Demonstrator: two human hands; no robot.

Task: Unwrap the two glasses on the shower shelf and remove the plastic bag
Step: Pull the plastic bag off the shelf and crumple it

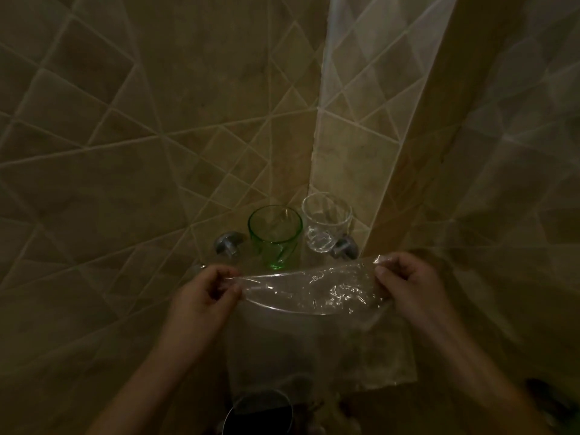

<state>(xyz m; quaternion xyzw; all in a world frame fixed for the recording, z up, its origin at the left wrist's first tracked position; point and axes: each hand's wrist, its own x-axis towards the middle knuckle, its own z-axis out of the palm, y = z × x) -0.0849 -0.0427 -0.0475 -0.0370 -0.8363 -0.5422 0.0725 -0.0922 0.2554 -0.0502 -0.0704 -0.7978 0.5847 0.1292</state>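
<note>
- Holding the plastic bag (314,293) stretched between both hands, the person has it out in front of the corner shelf (298,265), which is hard to make out in the dim light.
- The left hand (207,293) pinches the bag's left upper edge, fingers (233,288) closed on the film; the right hand (405,281) pinches the right upper corner the same way, its fingers curled shut on the plastic.
- The bag's top edge runs left to right between the two hands, and the rest of the sheet hangs down below them toward the person.
- The green glass (275,235) and the clear glass (324,227) stand upright side by side in the tiled corner, just beyond the bag's top edge, both bare of wrapping as far as can be seen.
- Two metal brackets (227,244) flank the glasses at the wall.
- The green glass lies nearer the left hand, the clear one nearer the right; neither hand touches them.
- Judging from this, the unwrapping looks done, and what remains is drawing the bag back toward the body, away from the glasses, without brushing their rims.
- A dark round vessel (259,412) sits low in view beneath the bag; what it is cannot be told.
</note>
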